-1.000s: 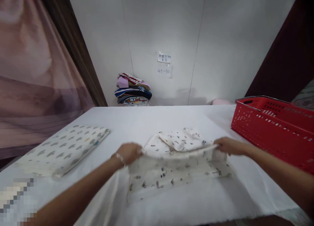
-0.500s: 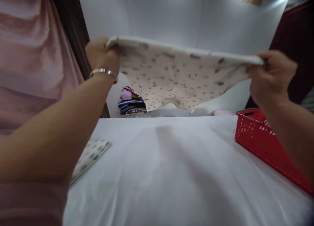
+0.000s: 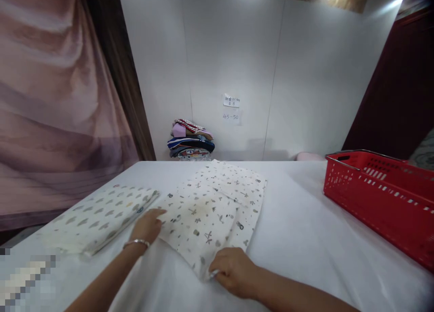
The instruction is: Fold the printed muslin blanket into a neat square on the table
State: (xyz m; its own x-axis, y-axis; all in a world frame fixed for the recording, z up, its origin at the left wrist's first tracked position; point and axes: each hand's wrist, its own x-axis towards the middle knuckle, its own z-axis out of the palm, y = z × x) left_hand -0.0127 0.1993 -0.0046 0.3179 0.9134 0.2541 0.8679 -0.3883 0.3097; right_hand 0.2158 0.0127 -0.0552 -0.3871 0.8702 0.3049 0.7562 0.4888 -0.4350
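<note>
A white cloth with small grey and brown prints (image 3: 203,208) lies spread at an angle on the white-covered table, with a few wrinkles. My right hand (image 3: 233,272) is closed on its near corner. At the cloth's left corner is my left hand (image 3: 148,226), a bracelet on its wrist; its fingers are bent at the edge and pinch the fabric. Left of it lies a folded white cloth with grey cloud-like shapes (image 3: 105,212).
A red plastic basket (image 3: 389,194) stands on the table's right side. Behind the far edge is a stack of folded fabrics (image 3: 191,142). Pink curtain (image 3: 61,99) hangs at the left. Paper labels (image 3: 231,108) are on the back wall.
Both hands have come down from in front of the wall and closer together. The printed cloth, held up and stretched before, now lies on the table. The folded cloth is more fully visible.
</note>
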